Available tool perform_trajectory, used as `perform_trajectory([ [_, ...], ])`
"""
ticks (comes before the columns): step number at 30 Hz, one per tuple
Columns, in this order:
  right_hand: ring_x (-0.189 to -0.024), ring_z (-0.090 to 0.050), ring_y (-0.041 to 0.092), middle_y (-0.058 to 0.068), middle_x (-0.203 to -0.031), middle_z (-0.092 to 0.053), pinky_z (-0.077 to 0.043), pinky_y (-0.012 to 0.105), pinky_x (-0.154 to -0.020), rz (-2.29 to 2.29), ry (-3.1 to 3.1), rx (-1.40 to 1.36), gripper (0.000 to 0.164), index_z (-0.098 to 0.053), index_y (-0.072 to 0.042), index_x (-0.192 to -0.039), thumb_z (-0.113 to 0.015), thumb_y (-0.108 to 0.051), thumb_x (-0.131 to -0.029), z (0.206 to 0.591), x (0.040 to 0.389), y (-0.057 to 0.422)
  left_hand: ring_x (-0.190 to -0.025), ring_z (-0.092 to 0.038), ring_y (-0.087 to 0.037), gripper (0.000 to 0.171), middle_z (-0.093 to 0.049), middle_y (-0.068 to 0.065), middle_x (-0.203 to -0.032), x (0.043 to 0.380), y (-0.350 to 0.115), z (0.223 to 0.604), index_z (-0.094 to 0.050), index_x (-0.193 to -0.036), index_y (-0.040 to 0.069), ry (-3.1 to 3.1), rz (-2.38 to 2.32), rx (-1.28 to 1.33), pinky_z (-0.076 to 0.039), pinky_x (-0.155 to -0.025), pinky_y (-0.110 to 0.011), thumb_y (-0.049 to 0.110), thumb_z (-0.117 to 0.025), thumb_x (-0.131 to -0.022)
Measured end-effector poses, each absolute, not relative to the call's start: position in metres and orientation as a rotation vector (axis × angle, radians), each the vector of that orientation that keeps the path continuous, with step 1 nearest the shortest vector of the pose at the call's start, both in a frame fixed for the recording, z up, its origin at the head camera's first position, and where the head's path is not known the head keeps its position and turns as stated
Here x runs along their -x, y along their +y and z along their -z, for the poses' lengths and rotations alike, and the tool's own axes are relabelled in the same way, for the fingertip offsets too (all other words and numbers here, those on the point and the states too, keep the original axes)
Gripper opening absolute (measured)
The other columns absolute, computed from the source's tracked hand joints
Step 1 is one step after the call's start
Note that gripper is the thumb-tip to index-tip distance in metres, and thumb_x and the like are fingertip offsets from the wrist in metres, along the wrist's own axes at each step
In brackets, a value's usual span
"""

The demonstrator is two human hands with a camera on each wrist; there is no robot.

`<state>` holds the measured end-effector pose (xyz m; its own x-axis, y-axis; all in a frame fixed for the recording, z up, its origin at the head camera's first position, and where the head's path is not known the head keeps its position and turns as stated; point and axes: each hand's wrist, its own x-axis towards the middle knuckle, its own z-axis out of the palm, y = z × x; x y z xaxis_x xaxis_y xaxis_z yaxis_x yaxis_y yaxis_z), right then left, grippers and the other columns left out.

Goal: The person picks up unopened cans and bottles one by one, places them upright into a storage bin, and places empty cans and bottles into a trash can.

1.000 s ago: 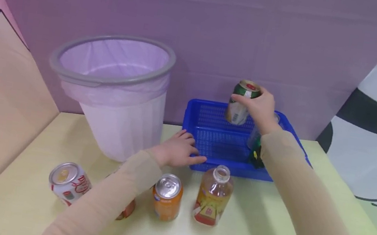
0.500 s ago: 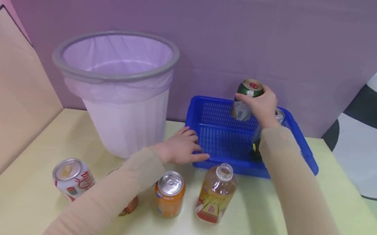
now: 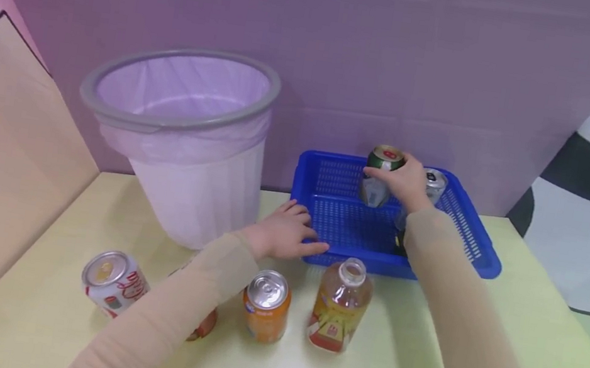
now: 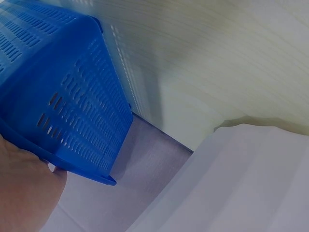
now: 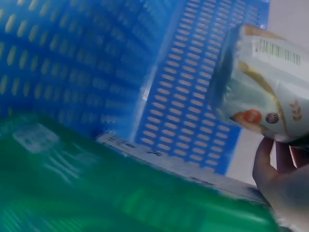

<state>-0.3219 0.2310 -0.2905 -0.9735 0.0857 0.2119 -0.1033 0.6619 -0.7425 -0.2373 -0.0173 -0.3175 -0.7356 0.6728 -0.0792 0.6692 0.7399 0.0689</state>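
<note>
My right hand [image 3: 407, 178] grips a green-and-white drink can [image 3: 375, 190] near its gold top, holding it upright within the blue basket [image 3: 302, 175]. In the right wrist view, the barcode side of the can [image 5: 270, 82] faces the camera, beside the slotted basket wall. A silver-topped can [image 3: 436, 183] stands in the basket to the right, partly hidden by my right wrist. Something green and shiny [image 5: 120, 179] fills the lower part of the right wrist view. My left hand [image 3: 283, 233] rests with spread fingers on the basket's near left rim; the left wrist view shows it at the rim [image 4: 72, 166].
A lined bin [image 3: 202, 189] with a grey rim stands left of the basket. In front are a tilted white can [image 3: 114, 284], an orange can [image 3: 266, 310] and an uncapped bottle [image 3: 339, 311]. A reddish can [image 3: 205, 326] is mostly hidden behind my left sleeve.
My right hand first shifts slightly with the can, then lowers it further into the basket, still gripping it. My left hand stays at the rim. The view shifts a little.
</note>
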Motion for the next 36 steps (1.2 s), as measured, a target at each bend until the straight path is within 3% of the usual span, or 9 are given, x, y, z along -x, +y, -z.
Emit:
perform_trajectory([
  [3,-0.104,-0.056,0.033,0.022,-0.12,-0.058,-0.049,0.045,-0.087,-1.185,-2.684,-0.008,0.07,-0.05,0.002,-0.127,-0.077,-0.039,-0.077,0.3,0.322,0.232,-0.133,-0.036,-0.027,0.051,-0.057,-0.005,-0.128,0.236,-0.017,0.319,-0.067,-0.119,0.022,2.824,-0.068,-1.112,-0.011,-0.119,-0.048,0.056,-0.035,-0.097],
  [6,-0.087,-0.061,0.015,0.01,-0.097,-0.066,-0.051,0.027,-0.076,-1.265,-2.588,-0.013,0.047,-0.055,0.006,-0.114,-0.073,-0.02,-0.08,0.305,0.325,0.232,-0.133,-0.036,-0.027,0.051,-0.057,-0.006,-0.127,0.236,-0.017,0.321,-0.068,-0.118,0.022,2.822,-0.084,-1.124,-0.012,-0.118,-0.048,0.055,-0.036,-0.097],
  [8,-0.082,-0.063,0.011,0.012,-0.093,-0.068,-0.05,0.022,-0.074,-1.326,-2.539,-0.048,0.036,-0.055,0.008,-0.109,-0.069,-0.011,-0.081,0.305,0.328,0.232,-0.133,-0.036,-0.027,0.05,-0.057,-0.006,-0.129,0.236,-0.017,0.321,-0.068,-0.118,0.022,2.828,-0.082,-1.12,-0.011,-0.119,-0.048,0.055,-0.036,-0.097],
  [11,-0.1,-0.064,0.018,0.016,-0.107,-0.067,-0.051,0.03,-0.089,-1.28,-2.669,-0.16,0.045,-0.052,0.006,-0.121,-0.067,-0.016,-0.084,0.304,0.331,0.23,-0.133,-0.036,-0.027,0.051,-0.057,-0.006,-0.13,0.236,-0.017,0.32,-0.068,-0.118,0.022,2.834,-0.071,-1.11,-0.011,-0.119,-0.048,0.055,-0.036,-0.097],
  [14,-0.128,-0.044,0.038,0.022,-0.137,-0.049,-0.036,0.051,-0.107,-1.064,-2.977,-0.454,0.06,-0.047,-0.001,-0.133,-0.069,-0.027,-0.085,0.306,0.329,0.221,-0.132,-0.037,-0.026,0.052,-0.057,-0.005,-0.129,0.236,-0.018,0.32,-0.068,-0.118,0.022,2.835,-0.055,-1.11,-0.012,-0.118,-0.048,0.056,-0.035,-0.097],
  [17,-0.135,-0.034,0.039,0.02,-0.145,-0.04,-0.028,0.055,-0.111,-0.828,-3.197,-0.86,0.07,-0.042,-0.003,-0.14,-0.072,-0.021,-0.079,0.307,0.323,0.2,-0.13,-0.039,-0.026,0.052,-0.059,-0.004,-0.126,0.236,-0.02,0.321,-0.068,-0.118,0.022,2.835,-0.038,-1.126,-0.014,-0.118,-0.049,0.056,-0.036,-0.097],
  [23,-0.131,-0.04,0.031,0.011,-0.139,-0.048,-0.034,0.049,-0.11,-0.204,-3.406,-1.231,0.071,-0.05,-0.012,-0.136,-0.071,0.003,-0.07,0.301,0.308,0.158,-0.129,-0.039,-0.026,0.048,-0.059,-0.004,-0.123,0.236,-0.021,0.321,-0.069,-0.116,0.024,2.842,-0.072,-1.136,-0.013,-0.118,-0.049,0.055,-0.037,-0.097],
  [28,-0.126,-0.045,0.023,-0.001,-0.129,-0.057,-0.036,0.044,-0.109,0.268,-3.347,-1.276,0.066,-0.057,-0.023,-0.129,-0.075,0.002,-0.07,0.301,0.301,0.144,-0.131,-0.037,-0.026,0.048,-0.057,-0.004,-0.128,0.237,-0.022,0.321,-0.068,-0.117,0.025,2.832,-0.075,-1.122,-0.012,-0.118,-0.048,0.056,-0.037,-0.097],
  [36,-0.114,-0.051,0.022,0.0,-0.116,-0.061,-0.041,0.044,-0.105,0.355,-3.34,-1.276,0.055,-0.062,-0.021,-0.121,-0.076,0.0,-0.072,0.305,0.302,0.138,-0.131,-0.038,-0.025,0.05,-0.055,-0.005,-0.133,0.239,-0.021,0.321,-0.068,-0.118,0.025,2.835,-0.067,-1.129,-0.012,-0.118,-0.048,0.056,-0.036,-0.097],
])
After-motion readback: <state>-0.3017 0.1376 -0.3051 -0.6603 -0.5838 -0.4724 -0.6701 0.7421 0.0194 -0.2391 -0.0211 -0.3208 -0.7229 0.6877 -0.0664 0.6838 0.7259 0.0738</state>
